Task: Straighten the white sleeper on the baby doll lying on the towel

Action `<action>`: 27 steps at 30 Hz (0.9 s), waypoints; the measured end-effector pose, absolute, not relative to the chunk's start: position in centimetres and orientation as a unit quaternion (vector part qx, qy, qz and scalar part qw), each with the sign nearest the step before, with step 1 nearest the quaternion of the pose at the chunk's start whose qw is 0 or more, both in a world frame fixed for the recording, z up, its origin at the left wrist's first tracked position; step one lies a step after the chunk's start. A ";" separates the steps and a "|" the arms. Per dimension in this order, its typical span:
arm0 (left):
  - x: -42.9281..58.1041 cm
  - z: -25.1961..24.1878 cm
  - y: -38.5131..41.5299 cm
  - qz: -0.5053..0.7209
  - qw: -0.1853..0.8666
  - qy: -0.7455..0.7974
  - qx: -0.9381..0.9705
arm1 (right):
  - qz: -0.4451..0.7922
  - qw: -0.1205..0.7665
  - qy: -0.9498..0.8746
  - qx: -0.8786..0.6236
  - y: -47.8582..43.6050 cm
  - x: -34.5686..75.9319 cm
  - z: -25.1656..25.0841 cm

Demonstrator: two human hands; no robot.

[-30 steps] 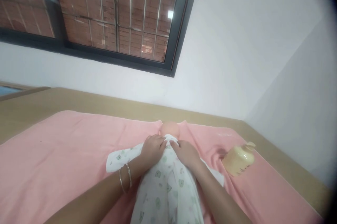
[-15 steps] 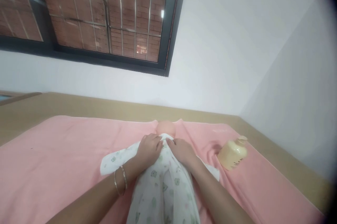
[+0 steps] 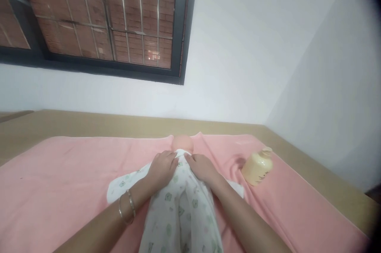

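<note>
A doll with a smooth, bald head (image 3: pixel 182 143) lies on its back, its head away from me. It wears a white baby outfit (image 3: pixel 186 197) with small green prints, its sleeves spread to both sides and its legs toward me. My left hand (image 3: pixel 163 169), below a wrist with two thin bangles (image 3: pixel 127 207), is closed on the outfit's left shoulder and collar. Opposite it, my right hand (image 3: pixel 203 169) grips the collar on the other side, thumb at the neckline. The fingertips are partly hidden in the cloth.
Beneath the doll a pink blanket (image 3: pixel 80 169) covers a wooden surface with a raised light-brown edge (image 3: pixel 119 122). To the right stands a pale yellow bottle (image 3: pixel 257 167), tilted on the blanket's folds. Behind are a white wall (image 3: pixel 232 54) and a barred window (image 3: pixel 119 19).
The view has shifted slightly, so that everything appears a little further left. Both hands stay at the outfit's collar, with barely any movement of the fingers.
</note>
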State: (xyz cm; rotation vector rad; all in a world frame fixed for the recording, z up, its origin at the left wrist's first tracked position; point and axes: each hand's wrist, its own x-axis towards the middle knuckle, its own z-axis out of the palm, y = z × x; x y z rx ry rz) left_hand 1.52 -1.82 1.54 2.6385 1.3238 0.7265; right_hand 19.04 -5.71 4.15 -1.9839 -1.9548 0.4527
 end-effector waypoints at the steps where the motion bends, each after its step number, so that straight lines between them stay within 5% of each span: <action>1: 1.4 1.6 -1.8 0.236 0.063 0.439 0.864 | 0.137 0.171 -0.689 -0.691 -5.8 18.9 4.1; 6: 1.0 1.7 -1.6 0.215 0.133 0.458 0.852 | 0.063 0.219 -0.705 -0.671 -6.4 18.2 3.7; 15: 1.4 1.5 -2.1 0.246 0.047 0.433 0.866 | 0.203 0.196 -0.678 -0.679 -5.6 20.1 4.0; 21: 1.2 1.5 -2.0 0.246 0.098 0.438 0.859 | 0.112 0.202 -0.713 -0.662 -7.1 18.6 5.4; 27: 1.4 0.7 -1.9 0.283 0.027 0.402 0.870 | 0.072 0.163 -0.700 -0.692 -6.4 18.6 4.1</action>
